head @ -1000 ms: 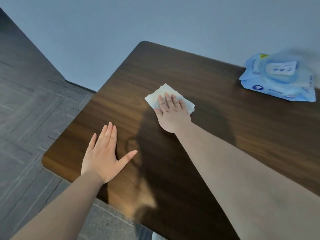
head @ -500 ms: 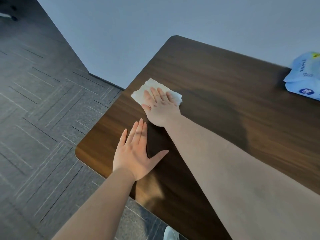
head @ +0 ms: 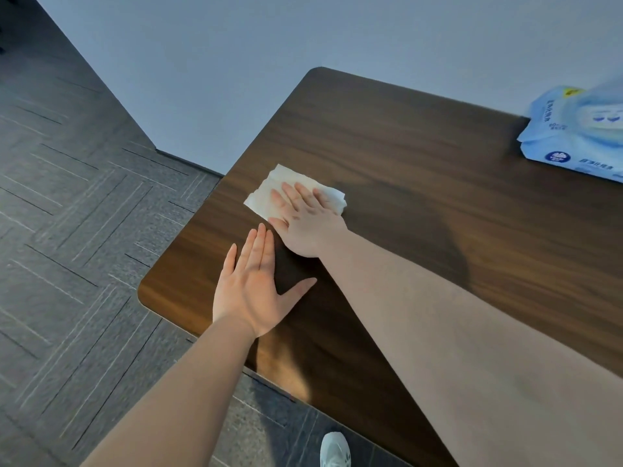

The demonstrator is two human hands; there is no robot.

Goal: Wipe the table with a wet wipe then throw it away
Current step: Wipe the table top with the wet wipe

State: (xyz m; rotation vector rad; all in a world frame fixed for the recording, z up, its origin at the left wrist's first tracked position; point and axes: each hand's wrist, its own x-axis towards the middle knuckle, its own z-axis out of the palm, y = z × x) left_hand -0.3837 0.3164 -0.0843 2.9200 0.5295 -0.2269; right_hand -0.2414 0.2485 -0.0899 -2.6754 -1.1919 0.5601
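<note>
A white wet wipe lies flat on the dark wooden table, close to the table's left edge. My right hand presses down on the wipe with its fingers spread flat over it. My left hand rests palm down on the bare wood just in front of the wipe, fingers together and thumb out, holding nothing. The fingertips of my left hand almost touch my right hand.
A blue pack of wet wipes lies at the table's far right by the grey wall. Grey carpet tiles cover the floor to the left. A white shoe shows below the table's front edge.
My right hand has slid the wipe leftward across the table toward its left edge, close to my left hand. My left hand has stayed flat on the wood.
</note>
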